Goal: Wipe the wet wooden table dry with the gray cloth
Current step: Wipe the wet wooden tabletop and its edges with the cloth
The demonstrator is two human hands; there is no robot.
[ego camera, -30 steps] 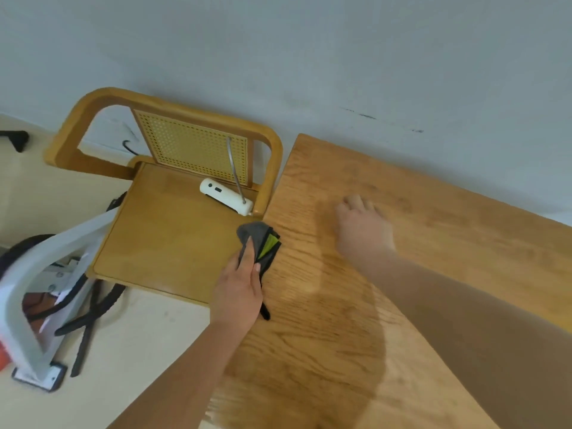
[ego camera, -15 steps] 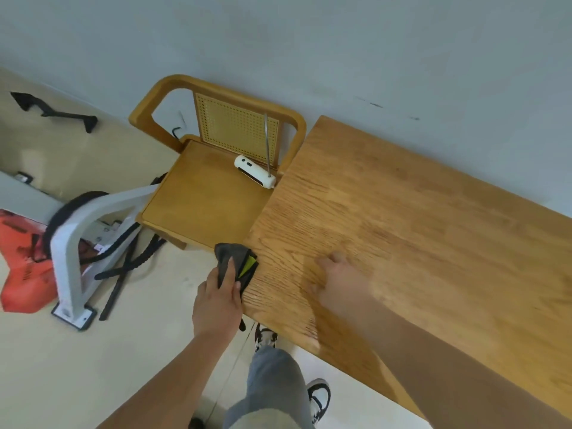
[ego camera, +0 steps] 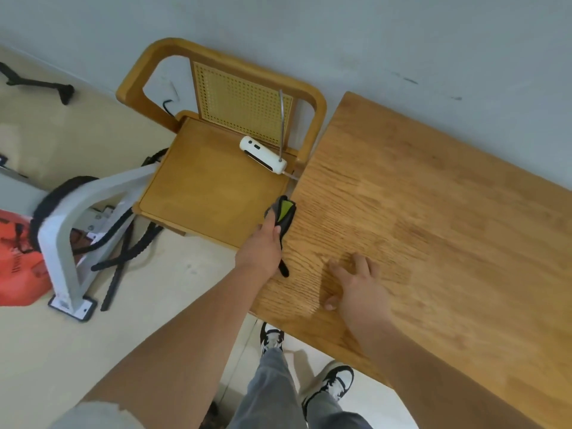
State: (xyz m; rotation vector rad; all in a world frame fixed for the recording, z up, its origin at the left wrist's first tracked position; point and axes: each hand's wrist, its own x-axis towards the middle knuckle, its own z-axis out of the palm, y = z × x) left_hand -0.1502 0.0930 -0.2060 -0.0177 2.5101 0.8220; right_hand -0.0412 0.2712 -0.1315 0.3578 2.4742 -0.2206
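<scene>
The wooden table (ego camera: 433, 218) fills the right half of the view, its left end next to a chair. My left hand (ego camera: 261, 247) grips the gray cloth (ego camera: 283, 212), a dark folded cloth with a yellow-green patch, at the table's left edge. A dark end of the cloth hangs below my hand. My right hand (ego camera: 359, 287) lies flat on the tabletop near the front left corner, fingers spread, holding nothing.
A wooden chair (ego camera: 210, 184) with a cane back stands against the table's left end, with a white device (ego camera: 263, 154) on its seat. A white frame (ego camera: 71, 230), black straps and a red object (ego camera: 15, 258) sit on the floor to the left. My feet (ego camera: 309, 363) stand at the table's front edge.
My right hand slid from farther up the tabletop down to the front left corner. My left hand keeps the cloth at the table's left edge. The view tilted down, showing my legs.
</scene>
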